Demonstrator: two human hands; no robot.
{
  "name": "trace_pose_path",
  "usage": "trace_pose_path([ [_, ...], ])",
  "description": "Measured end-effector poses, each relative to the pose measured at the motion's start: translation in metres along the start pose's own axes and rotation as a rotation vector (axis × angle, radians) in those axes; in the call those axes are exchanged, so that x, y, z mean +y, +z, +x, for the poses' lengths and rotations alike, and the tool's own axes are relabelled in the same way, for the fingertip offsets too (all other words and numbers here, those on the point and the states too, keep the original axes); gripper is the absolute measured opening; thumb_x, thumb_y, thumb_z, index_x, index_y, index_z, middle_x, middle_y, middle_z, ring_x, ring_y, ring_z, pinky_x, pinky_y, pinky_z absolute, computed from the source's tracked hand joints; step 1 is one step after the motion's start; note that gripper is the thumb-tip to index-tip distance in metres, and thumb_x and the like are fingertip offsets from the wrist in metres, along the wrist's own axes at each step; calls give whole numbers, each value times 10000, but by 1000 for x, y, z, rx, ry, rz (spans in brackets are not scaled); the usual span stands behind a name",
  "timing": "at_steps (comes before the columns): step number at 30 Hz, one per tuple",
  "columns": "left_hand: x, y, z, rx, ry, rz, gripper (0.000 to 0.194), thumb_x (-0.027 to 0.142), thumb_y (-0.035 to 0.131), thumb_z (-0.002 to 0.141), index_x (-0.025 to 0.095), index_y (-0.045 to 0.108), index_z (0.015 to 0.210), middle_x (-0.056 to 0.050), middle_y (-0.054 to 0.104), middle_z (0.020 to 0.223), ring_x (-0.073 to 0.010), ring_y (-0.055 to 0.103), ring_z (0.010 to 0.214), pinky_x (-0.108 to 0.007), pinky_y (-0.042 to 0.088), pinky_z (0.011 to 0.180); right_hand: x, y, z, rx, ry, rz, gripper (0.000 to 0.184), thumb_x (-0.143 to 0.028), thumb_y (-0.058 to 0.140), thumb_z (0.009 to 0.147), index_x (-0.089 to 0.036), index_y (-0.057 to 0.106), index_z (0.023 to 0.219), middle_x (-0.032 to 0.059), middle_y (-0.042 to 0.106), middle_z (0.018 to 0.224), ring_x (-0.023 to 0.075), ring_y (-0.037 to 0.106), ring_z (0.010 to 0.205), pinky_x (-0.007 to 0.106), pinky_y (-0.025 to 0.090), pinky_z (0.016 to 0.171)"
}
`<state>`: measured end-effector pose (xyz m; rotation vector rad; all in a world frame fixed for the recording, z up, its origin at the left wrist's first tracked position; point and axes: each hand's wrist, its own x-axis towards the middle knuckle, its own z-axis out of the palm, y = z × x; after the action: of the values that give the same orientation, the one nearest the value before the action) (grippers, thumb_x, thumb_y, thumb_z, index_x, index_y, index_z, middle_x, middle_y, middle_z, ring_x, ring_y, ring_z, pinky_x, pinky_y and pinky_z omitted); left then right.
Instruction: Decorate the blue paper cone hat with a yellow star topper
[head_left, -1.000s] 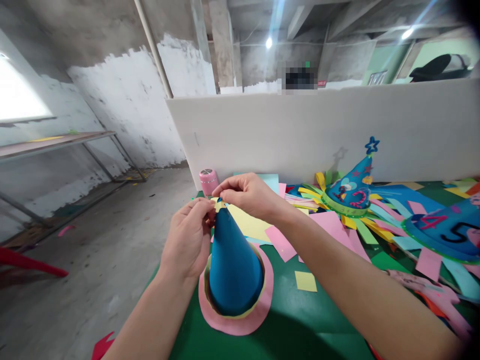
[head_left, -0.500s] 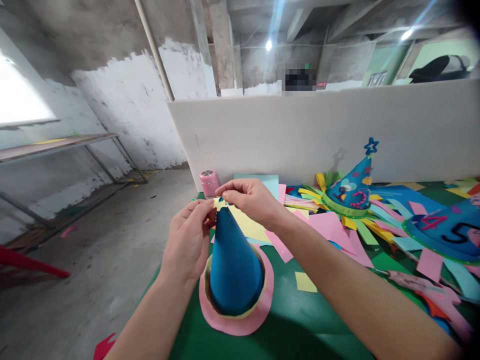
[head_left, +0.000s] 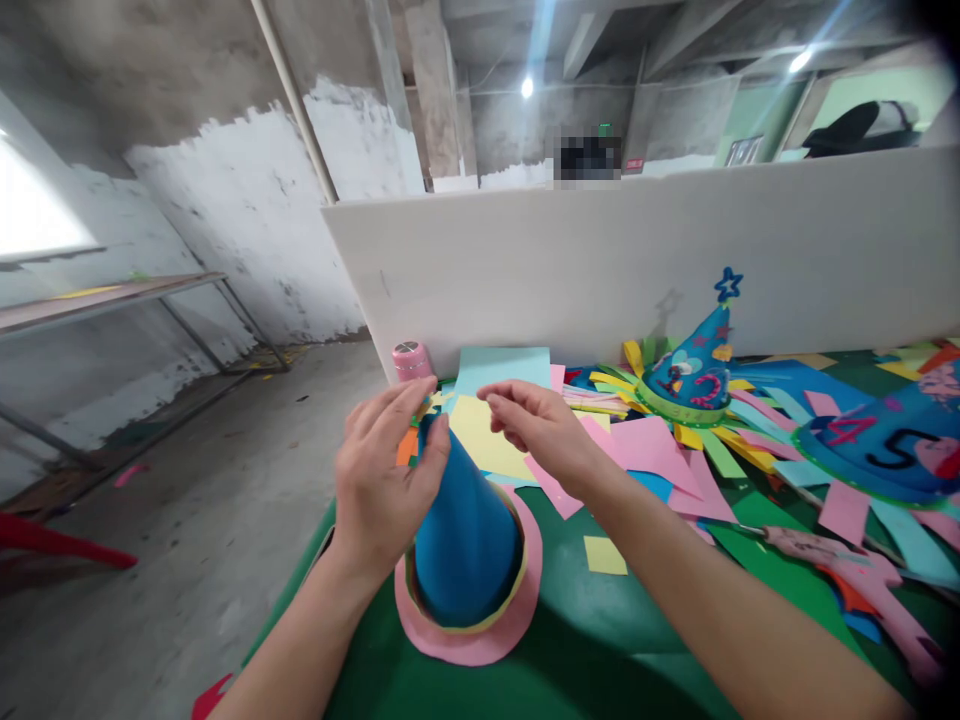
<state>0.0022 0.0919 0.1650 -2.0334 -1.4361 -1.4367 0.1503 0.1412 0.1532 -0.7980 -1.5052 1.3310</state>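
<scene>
Cone of smooth blue sheet (head_left: 469, 540) stands point-up before me on the green-covered table (head_left: 555, 692), its foot ringed by a flat, round pink brim (head_left: 480, 650). My left hand (head_left: 386, 480) wraps the cone's tip, thumb in front and fingers across the far side; my right hand (head_left: 551, 435) hangs just apart, thumb and forefinger together with nothing visible between. Squeezing too hard could, I judge, crease that narrow tip, and a sideways tug could topple the lot; an outward swing of my right arm might knock the pink pistol-shaped glue gun (head_left: 821, 552). The brim's raised pale yellow band (head_left: 469, 629) has the cone seated inside it; whether the pink cylinder (head_left: 412, 366) behind holds anything I cannot tell.
</scene>
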Motion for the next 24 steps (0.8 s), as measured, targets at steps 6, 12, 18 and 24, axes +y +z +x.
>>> trace_pose_path([
  [6,-4,8,-5,38,11,-38,315,90,554,719,222,649,989,-45,650,1028,-199,592,929,-311,438,851,31,-43,-74,150,55,-149,221,-332,485,812,-197,581,959,-20,492,660,119,476,617,235,378,543],
  [12,1,16,-3,198,15,-20,292,80,627,652,181,688,919,-82,695,929,-210,630,844,-354,481,810,56,-107,-156,483,206,-553,274,-399,466,811,-223,562,999,34,594,847,182,549,751,265,428,591],
  [18,12,23,-1,202,26,-45,275,72,630,647,153,692,903,-102,699,912,-222,638,833,-364,500,782,88,-200,-222,867,419,-1138,341,-402,494,743,-177,508,1000,114,595,904,269,576,795,373,456,640],
  [24,24,28,-1,177,90,-57,285,48,625,651,102,682,925,-130,693,924,-215,634,843,-346,493,809,102,-233,-244,746,559,-1248,338,-333,501,682,-137,516,957,212,593,963,345,584,834,415,447,665],
])
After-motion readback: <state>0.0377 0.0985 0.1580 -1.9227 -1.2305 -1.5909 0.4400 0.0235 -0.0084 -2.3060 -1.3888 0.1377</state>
